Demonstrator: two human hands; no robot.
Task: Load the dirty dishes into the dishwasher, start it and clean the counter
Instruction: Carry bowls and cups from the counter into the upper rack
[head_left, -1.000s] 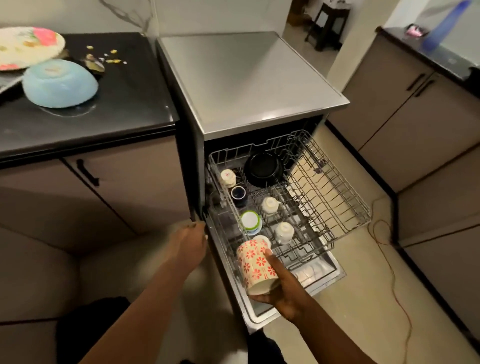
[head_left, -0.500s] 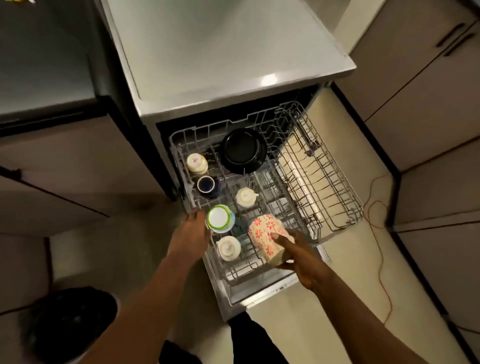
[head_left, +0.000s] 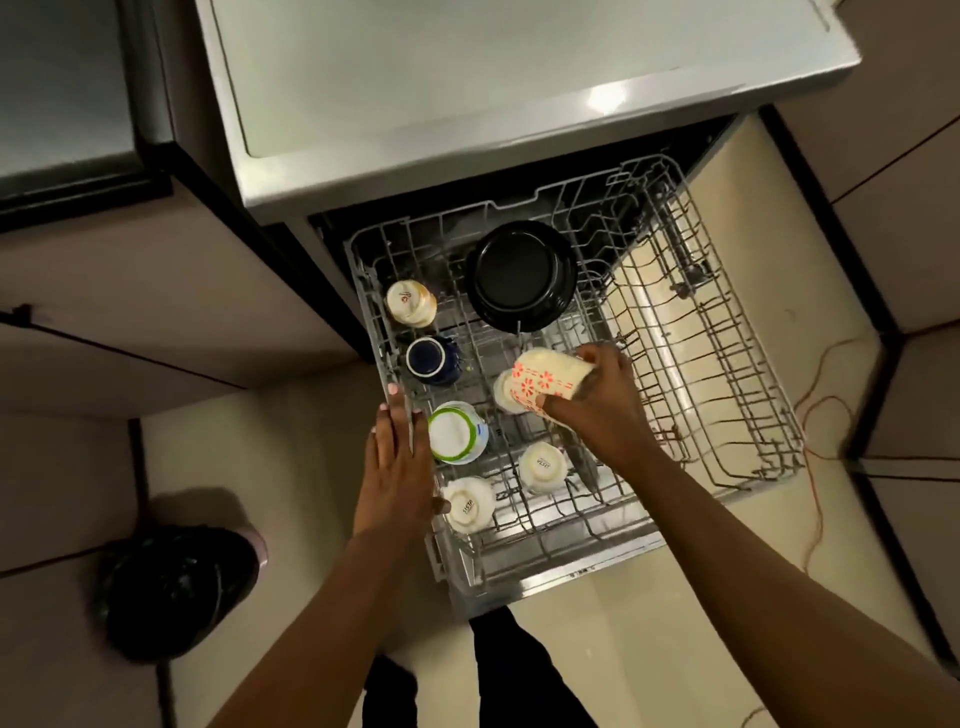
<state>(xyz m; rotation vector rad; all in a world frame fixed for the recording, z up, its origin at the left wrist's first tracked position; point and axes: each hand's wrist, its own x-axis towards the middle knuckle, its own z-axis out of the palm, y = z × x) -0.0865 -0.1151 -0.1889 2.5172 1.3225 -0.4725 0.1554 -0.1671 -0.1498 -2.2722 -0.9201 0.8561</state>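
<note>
Over rack (head_left: 748, 364), floral cup (head_left: 545, 382) now tipped sideways

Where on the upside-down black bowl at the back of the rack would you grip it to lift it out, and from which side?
Grip the black bowl by its outer wall, from above with fingers spread across it. It sits base-up in the rack, so the rim is down among the wires and only the flat base and sloping sides are exposed.

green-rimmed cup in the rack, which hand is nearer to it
Left. The left hand lies flat on the rack's left edge, right beside the green-rimmed cup. The right hand holds the floral mug farther right.
</note>
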